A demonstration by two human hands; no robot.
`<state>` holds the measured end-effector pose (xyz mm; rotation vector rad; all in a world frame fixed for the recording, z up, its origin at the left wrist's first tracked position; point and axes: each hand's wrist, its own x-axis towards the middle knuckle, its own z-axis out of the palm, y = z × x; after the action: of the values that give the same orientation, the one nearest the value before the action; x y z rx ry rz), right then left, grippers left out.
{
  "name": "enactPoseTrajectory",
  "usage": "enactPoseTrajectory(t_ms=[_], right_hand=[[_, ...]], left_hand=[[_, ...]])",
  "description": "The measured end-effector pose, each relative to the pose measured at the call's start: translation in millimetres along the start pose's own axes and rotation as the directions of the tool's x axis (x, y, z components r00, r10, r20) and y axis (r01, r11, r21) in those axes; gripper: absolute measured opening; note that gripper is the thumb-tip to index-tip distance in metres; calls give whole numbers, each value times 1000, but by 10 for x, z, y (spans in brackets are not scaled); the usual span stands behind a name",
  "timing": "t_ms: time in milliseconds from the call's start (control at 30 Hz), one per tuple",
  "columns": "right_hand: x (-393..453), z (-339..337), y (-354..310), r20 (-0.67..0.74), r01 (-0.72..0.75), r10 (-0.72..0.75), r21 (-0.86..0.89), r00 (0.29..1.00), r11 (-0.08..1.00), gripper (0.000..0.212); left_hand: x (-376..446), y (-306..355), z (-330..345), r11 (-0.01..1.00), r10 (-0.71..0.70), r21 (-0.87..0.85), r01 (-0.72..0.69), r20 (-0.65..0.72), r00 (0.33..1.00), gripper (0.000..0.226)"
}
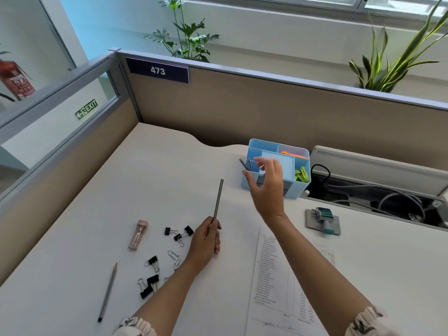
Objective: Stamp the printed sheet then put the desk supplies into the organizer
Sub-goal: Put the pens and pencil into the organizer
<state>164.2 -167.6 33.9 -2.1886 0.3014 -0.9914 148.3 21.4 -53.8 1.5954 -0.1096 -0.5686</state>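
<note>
Gripping: your left hand pinches a pencil low, tip up.
Right hand: fingers spread, holding nothing, before the blue organizer.
Stamp: right of it, beside the printed sheet.
Hidden: organizer's front.

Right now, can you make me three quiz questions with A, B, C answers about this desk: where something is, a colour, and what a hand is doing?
1. Where is the stamp?
A. On the desk right of the paper
B. Inside the organizer
C. In a hand

2. What colour is the organizer?
A. Red
B. Light blue
C. Black

3. What is the left hand doing?
A. Lying flat
B. Pinching a clip
C. Holding a pencil

Answers: 1 A, the stamp sits on the desk beside the paper. 2 B, its walls are light blue. 3 C, fingers grip the pencil's lower end.
</note>
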Motion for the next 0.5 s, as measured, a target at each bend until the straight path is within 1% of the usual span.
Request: enactPoseTrajectory(t_ms=[33, 100, 167, 200, 267, 433, 500], right_hand=[[-76, 28, -33, 39, 3, -3, 15, 999, 1000, 31], [-222, 101, -72, 198, -56, 49, 33, 979, 998, 27], [-354, 167, -93, 356, -179, 151, 46, 922, 983, 30], [-409, 192, -99, 402, -227, 184, 60, 897, 972, 30], [-487, 221, -109, 429, -277, 214, 88, 877, 957, 27], [-477, 203, -160, 362, -406, 338, 130, 869, 905, 30], [-447, 192, -157, 349, -429, 361, 142, 865, 892, 29]], left_hand=[[-6, 3, 2, 1000, 6, 6, -6, 2, 1000, 28], [-16, 7, 10, 1000, 21, 23, -21, 4, 1000, 28], [-21, 10, 22, 998, 37, 48, -37, 8, 999, 27], [-19, 10, 28, 998, 42, 55, -43, 9, 999, 26], [-16, 5, 34, 997, 47, 56, -47, 10, 999, 26], [-20, 4, 44, 994, 63, 88, -65, 27, 998, 24], [-12, -3, 34, 993, 65, 100, -68, 37, 997, 23]])
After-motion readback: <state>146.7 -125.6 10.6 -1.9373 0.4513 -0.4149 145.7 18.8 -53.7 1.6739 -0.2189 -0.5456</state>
